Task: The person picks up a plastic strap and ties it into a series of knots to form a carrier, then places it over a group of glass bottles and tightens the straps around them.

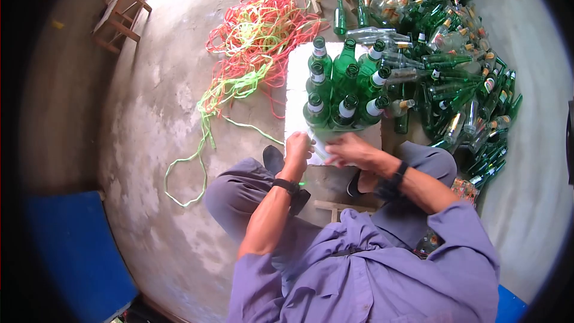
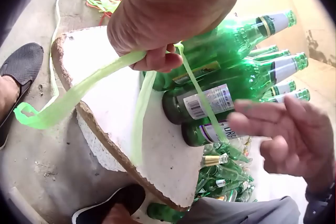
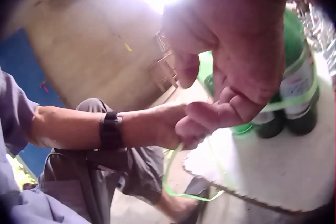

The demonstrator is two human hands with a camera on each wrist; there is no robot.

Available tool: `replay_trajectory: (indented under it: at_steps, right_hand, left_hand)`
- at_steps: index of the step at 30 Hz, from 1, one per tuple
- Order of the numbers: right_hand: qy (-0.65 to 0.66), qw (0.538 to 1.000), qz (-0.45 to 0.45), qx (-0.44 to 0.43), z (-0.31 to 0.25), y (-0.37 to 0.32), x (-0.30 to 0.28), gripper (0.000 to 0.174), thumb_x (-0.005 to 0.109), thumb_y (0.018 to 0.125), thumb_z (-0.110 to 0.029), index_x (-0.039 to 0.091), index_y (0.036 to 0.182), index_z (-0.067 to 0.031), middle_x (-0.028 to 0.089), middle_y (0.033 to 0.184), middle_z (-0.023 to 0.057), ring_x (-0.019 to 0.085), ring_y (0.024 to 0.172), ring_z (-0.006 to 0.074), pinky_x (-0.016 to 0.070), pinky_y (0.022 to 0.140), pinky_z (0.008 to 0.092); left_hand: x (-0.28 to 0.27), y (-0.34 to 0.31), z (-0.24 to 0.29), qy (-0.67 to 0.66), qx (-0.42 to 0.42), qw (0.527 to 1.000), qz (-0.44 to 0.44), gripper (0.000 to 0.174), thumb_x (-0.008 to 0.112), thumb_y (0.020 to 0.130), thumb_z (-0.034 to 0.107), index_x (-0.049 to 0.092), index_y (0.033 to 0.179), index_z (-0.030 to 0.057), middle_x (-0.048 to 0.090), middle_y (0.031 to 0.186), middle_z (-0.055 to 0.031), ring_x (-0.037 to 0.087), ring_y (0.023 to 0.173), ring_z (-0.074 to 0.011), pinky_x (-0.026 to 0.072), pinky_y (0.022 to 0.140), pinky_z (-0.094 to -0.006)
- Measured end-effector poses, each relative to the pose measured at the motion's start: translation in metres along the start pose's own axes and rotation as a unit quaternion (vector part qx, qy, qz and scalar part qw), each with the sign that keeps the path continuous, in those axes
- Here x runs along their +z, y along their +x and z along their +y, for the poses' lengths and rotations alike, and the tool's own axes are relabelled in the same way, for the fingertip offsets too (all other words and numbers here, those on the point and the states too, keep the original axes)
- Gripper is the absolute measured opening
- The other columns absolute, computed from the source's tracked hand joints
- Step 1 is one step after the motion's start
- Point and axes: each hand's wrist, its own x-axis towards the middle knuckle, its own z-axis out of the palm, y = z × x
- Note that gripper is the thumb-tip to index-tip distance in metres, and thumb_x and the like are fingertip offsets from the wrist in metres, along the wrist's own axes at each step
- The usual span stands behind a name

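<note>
Several green glass bottles (image 1: 345,78) stand upright in a tight block on a white board (image 1: 302,93). A flat light-green plastic strap (image 2: 79,95) runs around the lower part of the bottles, across their labels. At the board's near edge, my left hand (image 1: 297,149) pinches the strap, with one length hanging loose and another leading to the bottles. My right hand (image 1: 353,151) is close by on the right, blurred. In the left wrist view its index finger reaches out beside the strap and the front bottles, the other fingers partly bent.
A large heap of loose bottles (image 1: 442,60) lies on the right against the wall. A tangle of red and green strap (image 1: 263,30) spreads over the floor behind the board. A wooden chair (image 1: 119,12) stands at the far left, and a blue panel (image 1: 78,251) at lower left.
</note>
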Motion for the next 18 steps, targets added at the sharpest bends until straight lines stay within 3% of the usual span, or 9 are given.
replay_trajectory:
  at_steps: [1,3,6,10,13,16,18]
  right_hand:
    - [0.0,1.0,-0.001,-0.002,0.012,0.025,0.008,0.04,0.063,0.093,-0.02,0.057,0.123,0.0053,0.067,0.094,0.0094,0.069,0.087,0.0183,0.0529,0.063,0.0254]
    - [0.277,0.959,0.059,-0.013,0.029,0.063,0.022,0.013,0.063,0.089,-0.014,0.062,0.097,-0.0042,0.065,0.1,0.0053,0.066,0.082,0.0166,0.0516,0.061,0.0278]
    - [0.383,0.919,0.085,-0.041,0.044,0.082,0.028,0.007,0.065,0.085,-0.008,0.06,0.09,-0.0082,0.062,0.089,0.0008,0.064,0.08,0.0136,0.05,0.06,0.0252]
    - [0.38,0.919,0.106,-0.019,0.057,0.086,0.022,0.008,0.065,0.085,-0.007,0.06,0.09,-0.0098,0.06,0.086,0.0004,0.061,0.074,0.0118,0.0503,0.061,0.0247]
    - [0.335,0.925,0.181,0.001,0.053,0.083,0.023,0.01,0.066,0.084,-0.005,0.06,0.091,-0.0095,0.06,0.085,0.0015,0.06,0.074,0.0135,0.0519,0.063,0.0268]
    - [0.386,0.911,0.141,-0.022,0.05,0.08,0.03,0.013,0.069,0.081,-0.005,0.06,0.09,-0.0094,0.06,0.085,0.0032,0.06,0.073,0.0157,0.0532,0.064,0.0293]
    - [0.442,0.895,0.053,-0.031,0.051,0.086,0.027,0.016,0.07,0.079,-0.005,0.059,0.09,-0.0094,0.06,0.085,0.0045,0.059,0.072,0.0178,0.0542,0.065,0.0317]
  left_hand:
    - [0.003,-0.004,0.004,0.013,0.002,1.0,0.004,0.019,0.048,0.09,0.017,0.058,0.089,0.001,0.061,0.076,-0.0099,0.051,0.051,-0.0135,0.0355,0.04,-0.0254]
    - [-0.002,-0.001,0.0,0.007,-0.001,1.0,0.002,0.021,0.05,0.089,0.018,0.06,0.088,0.0,0.062,0.076,-0.0097,0.055,0.053,-0.0151,0.0388,0.042,-0.026]
    - [-0.005,-0.003,0.001,0.035,0.018,0.999,0.02,0.024,0.051,0.09,0.021,0.062,0.087,-0.0007,0.063,0.074,-0.0098,0.056,0.053,-0.016,0.0415,0.044,-0.0277]
    - [-0.007,0.001,-0.001,0.053,0.007,0.999,-0.01,0.019,0.052,0.093,0.02,0.059,0.088,0.0021,0.064,0.076,-0.0084,0.058,0.056,-0.0157,0.0428,0.047,-0.0259]
    - [-0.009,0.001,-0.005,0.031,0.01,0.999,-0.013,0.02,0.051,0.093,0.02,0.058,0.085,0.0027,0.063,0.074,-0.0082,0.061,0.057,-0.0172,0.0435,0.048,-0.0264]
    - [-0.012,0.003,-0.006,0.045,0.008,0.999,-0.014,0.02,0.051,0.093,0.019,0.057,0.082,0.0031,0.063,0.073,-0.0082,0.063,0.057,-0.0184,0.0435,0.047,-0.0274]
    - [-0.015,0.002,-0.002,0.048,-0.003,0.999,-0.024,0.018,0.052,0.091,0.018,0.056,0.081,0.0038,0.061,0.07,-0.0074,0.062,0.054,-0.0183,0.0431,0.046,-0.0287]
